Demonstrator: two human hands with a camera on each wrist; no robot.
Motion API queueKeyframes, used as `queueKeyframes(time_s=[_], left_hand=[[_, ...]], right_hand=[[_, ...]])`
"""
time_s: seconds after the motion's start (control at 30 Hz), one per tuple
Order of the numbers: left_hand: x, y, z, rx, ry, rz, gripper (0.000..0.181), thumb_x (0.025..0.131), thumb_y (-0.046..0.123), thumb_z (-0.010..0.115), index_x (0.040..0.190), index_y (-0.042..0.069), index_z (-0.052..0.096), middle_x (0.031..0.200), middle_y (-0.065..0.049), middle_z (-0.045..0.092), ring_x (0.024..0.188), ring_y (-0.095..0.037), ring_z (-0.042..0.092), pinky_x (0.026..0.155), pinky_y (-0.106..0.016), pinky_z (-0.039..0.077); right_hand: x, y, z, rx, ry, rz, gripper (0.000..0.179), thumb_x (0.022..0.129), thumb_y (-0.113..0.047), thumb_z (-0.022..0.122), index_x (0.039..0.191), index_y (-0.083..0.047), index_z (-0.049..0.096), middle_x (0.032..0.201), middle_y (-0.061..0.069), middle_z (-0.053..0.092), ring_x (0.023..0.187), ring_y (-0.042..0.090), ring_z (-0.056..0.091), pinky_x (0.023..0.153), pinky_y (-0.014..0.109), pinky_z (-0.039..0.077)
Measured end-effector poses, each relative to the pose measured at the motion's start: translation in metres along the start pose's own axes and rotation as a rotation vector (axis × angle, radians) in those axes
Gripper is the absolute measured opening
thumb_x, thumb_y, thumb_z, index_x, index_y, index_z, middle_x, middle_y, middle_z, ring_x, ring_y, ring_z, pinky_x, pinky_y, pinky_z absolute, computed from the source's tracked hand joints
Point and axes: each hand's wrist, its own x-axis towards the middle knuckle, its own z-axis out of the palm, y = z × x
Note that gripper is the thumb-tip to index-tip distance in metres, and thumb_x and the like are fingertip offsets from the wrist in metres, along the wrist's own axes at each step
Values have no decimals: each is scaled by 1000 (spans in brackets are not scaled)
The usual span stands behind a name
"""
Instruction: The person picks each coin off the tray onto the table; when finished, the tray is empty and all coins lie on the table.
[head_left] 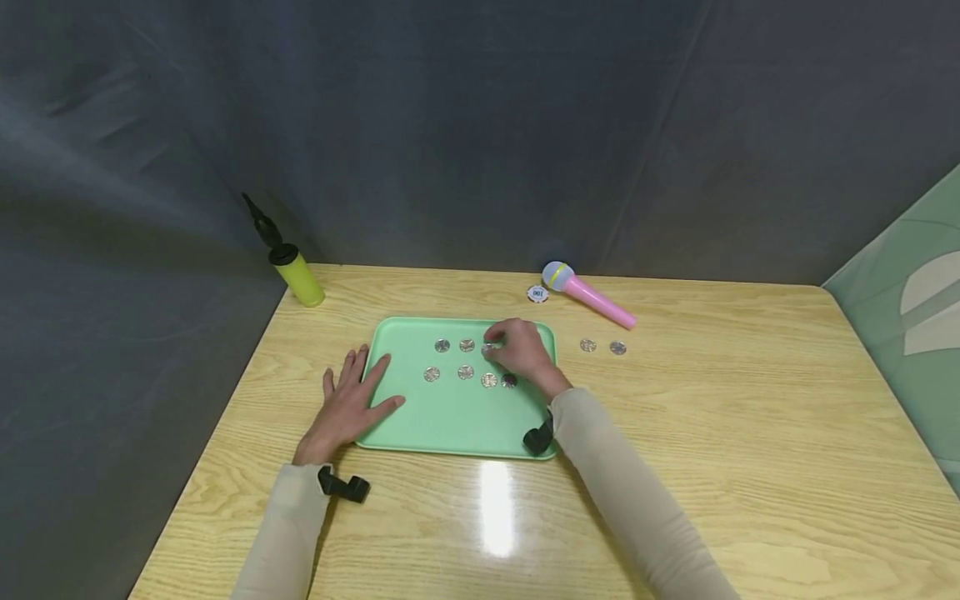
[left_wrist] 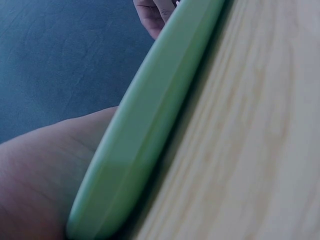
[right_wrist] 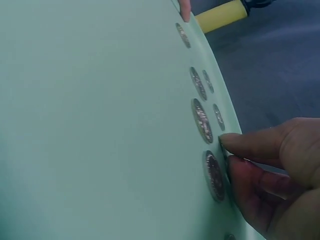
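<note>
A mint-green tray (head_left: 450,425) lies on the table with several silver coins (head_left: 466,372) on it in two rows. My right hand (head_left: 519,348) is over the tray's back right part, pinching a coin (head_left: 487,347) at the end of the back row between thumb and fingertips. In the right wrist view that coin (right_wrist: 223,147) shows only as a thin edge, mostly hidden by the fingers. My left hand (head_left: 350,407) rests on the tray's left edge with its fingers spread and straight. The left wrist view shows the tray's side wall (left_wrist: 145,120) close up.
Two more coins (head_left: 588,345) lie on the table right of the tray. A pink toy microphone (head_left: 600,302) and a poker chip (head_left: 537,293) are behind it. At the back left stands a yellow-green hand pump (head_left: 302,279). Dark cloth (head_left: 450,133) hangs along the table's back edge.
</note>
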Motion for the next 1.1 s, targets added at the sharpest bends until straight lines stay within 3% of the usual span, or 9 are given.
queueKeyframes(time_s=[0.2, 0.47, 0.63, 1.1], left_hand=[[0, 1, -1, 2, 3, -1, 82, 95, 52, 60, 160, 16, 26, 169, -21, 2, 157, -43, -4, 116, -73, -6], [1, 1, -1, 6, 0, -8, 83, 94, 53, 60, 160, 16, 26, 170, -21, 3, 157, -43, -3, 116, -73, -6], [1, 1, -1, 6, -1, -8, 83, 95, 52, 60, 160, 16, 26, 170, -21, 2, 157, -43, -4, 116, -73, -7], [1, 0, 1, 1, -1, -9, 82, 95, 53, 59, 161, 16, 25, 170, -21, 1, 157, -43, -5, 117, -73, -7]], right_hand=[[0, -3, 4, -21, 14, -8, 22, 85, -7, 76, 107, -4, 77, 105, 12, 78, 100, 26, 73, 94, 42, 56], [0, -8, 4, -60, -30, 53, 23, 88, -8, 74, 111, -5, 75, 106, 12, 76, 98, 25, 70, 90, 41, 56], [-1, -11, 4, -93, -39, 51, 24, 88, -8, 75, 111, -4, 76, 107, 13, 76, 101, 26, 70, 91, 41, 56], [-4, -9, 3, -85, 7, 28, 12, 86, -7, 76, 98, -5, 74, 92, 10, 72, 85, 22, 64, 80, 37, 53]])
